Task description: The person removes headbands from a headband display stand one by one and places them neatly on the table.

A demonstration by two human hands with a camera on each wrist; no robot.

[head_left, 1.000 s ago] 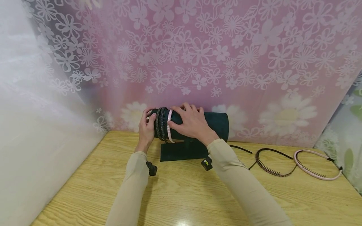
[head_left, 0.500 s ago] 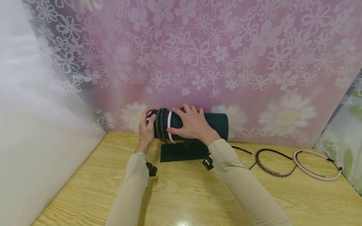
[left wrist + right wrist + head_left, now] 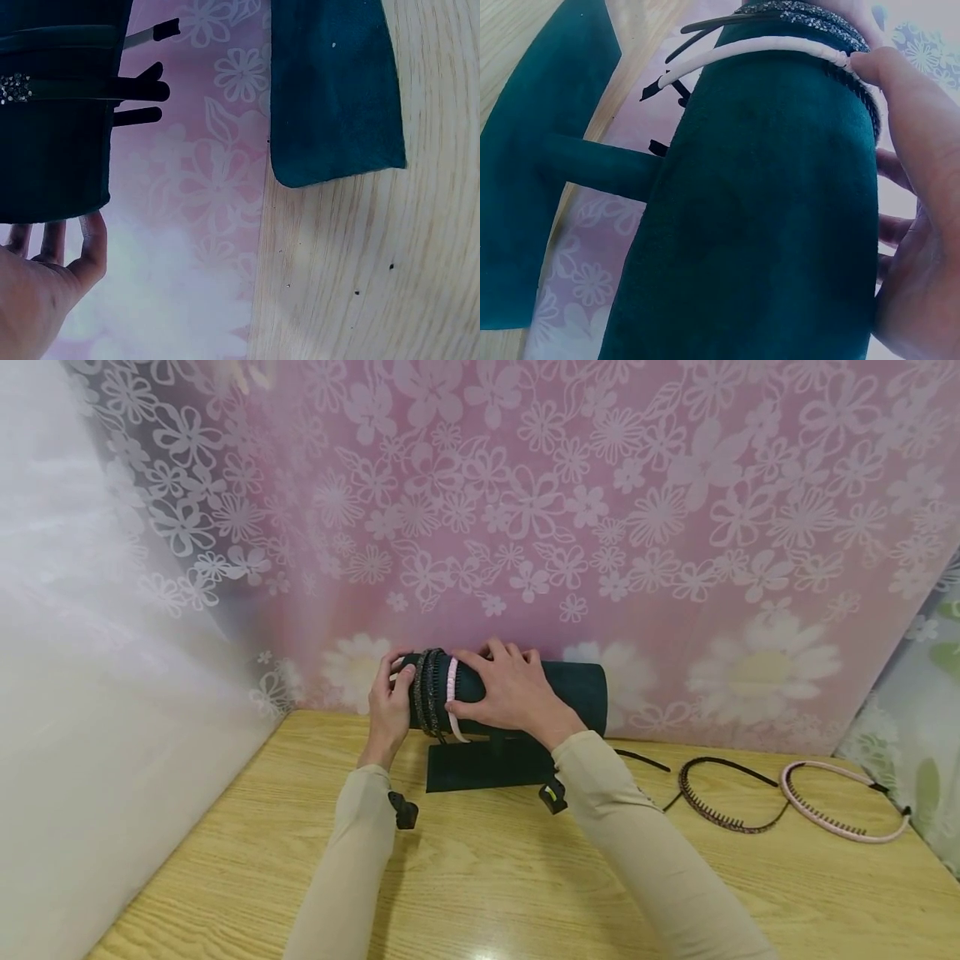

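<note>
A dark green velvet display stand [image 3: 577, 693] with a horizontal roll stands against the backdrop. My left hand [image 3: 388, 714] grips the roll's left end, thumb in front and fingers behind. Two dark glittery headbands [image 3: 423, 693] sit side by side on the roll near that hand. Just right of them a pink headband [image 3: 453, 681] fits over the roll. My right hand [image 3: 513, 689] lies across the top of the roll and holds the pink headband, its thumb [image 3: 877, 66] pressing the band in the right wrist view. The far fingers are partly hidden behind the roll.
On the wooden table [image 3: 480, 877], right of the stand, lie a patterned brown toothed headband [image 3: 720, 818] and a pink toothed one [image 3: 825, 822]. A black headband end [image 3: 643, 758] shows beside the right sleeve. A pink floral curtain [image 3: 525, 527] hangs close behind the stand.
The right thumb has slid a little down the front of the pink headband. The left hand and the stand stay in place.
</note>
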